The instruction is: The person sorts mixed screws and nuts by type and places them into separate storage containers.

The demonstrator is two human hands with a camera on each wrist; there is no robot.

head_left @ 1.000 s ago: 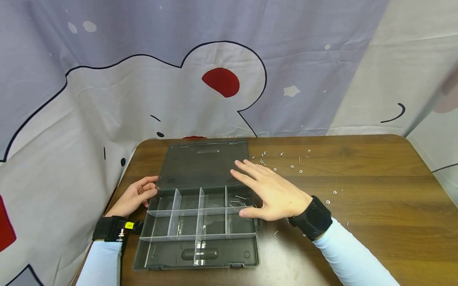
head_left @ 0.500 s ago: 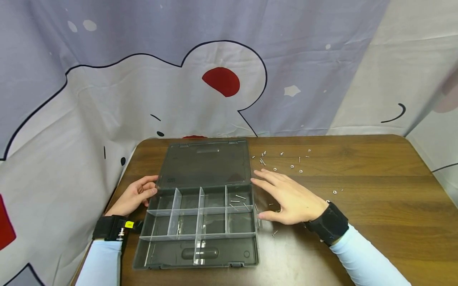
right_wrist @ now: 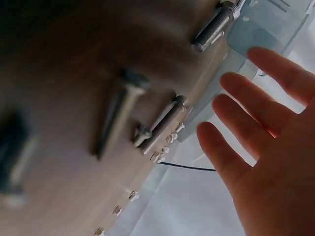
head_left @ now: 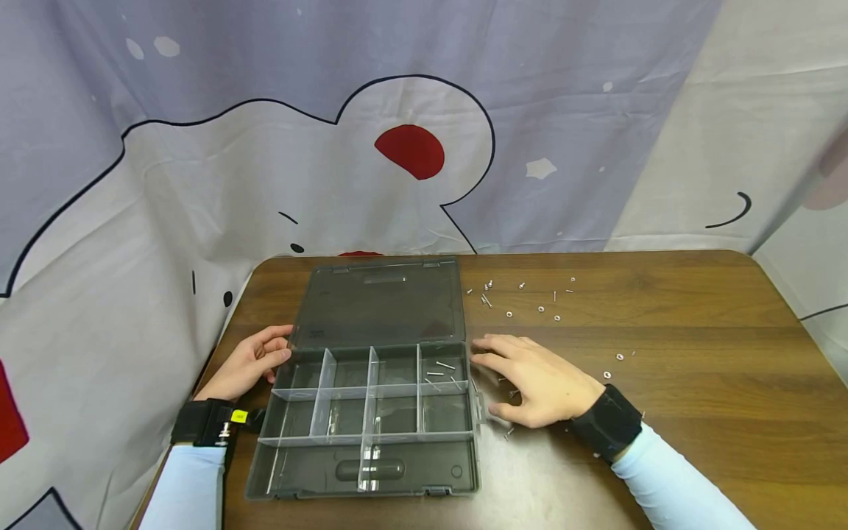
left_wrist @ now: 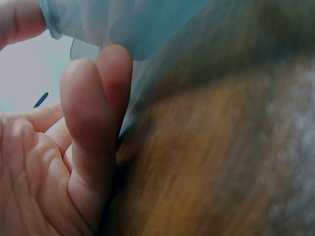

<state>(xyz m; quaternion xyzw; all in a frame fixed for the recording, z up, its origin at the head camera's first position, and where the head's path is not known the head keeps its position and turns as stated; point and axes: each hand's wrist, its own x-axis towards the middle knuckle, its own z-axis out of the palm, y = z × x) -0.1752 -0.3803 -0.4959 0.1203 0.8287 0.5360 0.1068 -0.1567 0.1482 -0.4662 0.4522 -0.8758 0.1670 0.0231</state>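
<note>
A grey see-through compartment box (head_left: 371,443) lies on the table with its lid (head_left: 380,302) folded back. Several screws (head_left: 445,365) lie in its back right compartment. At the box's left side my left hand (head_left: 248,361) holds the edge near the hinge; in the left wrist view a fingertip meets the clear rim (left_wrist: 55,22) and other fingers are bent beside it. My right hand (head_left: 539,379) is just right of the box, low over the table, fingers spread and gently bent, holding nothing. Beneath it lie a screw (right_wrist: 118,113) and others (right_wrist: 165,123), apart from the fingers.
Loose screws (head_left: 486,300) and small white rings (head_left: 541,309) are scattered on the wooden table (head_left: 702,338) behind and right of the right hand. Another screw (head_left: 509,433) lies near the box's right side. A patterned curtain (head_left: 563,132) hangs behind the table.
My right hand has moved from over the box's right compartments to the right and toward me, down beside the box. The left hand and the box have stayed put.
</note>
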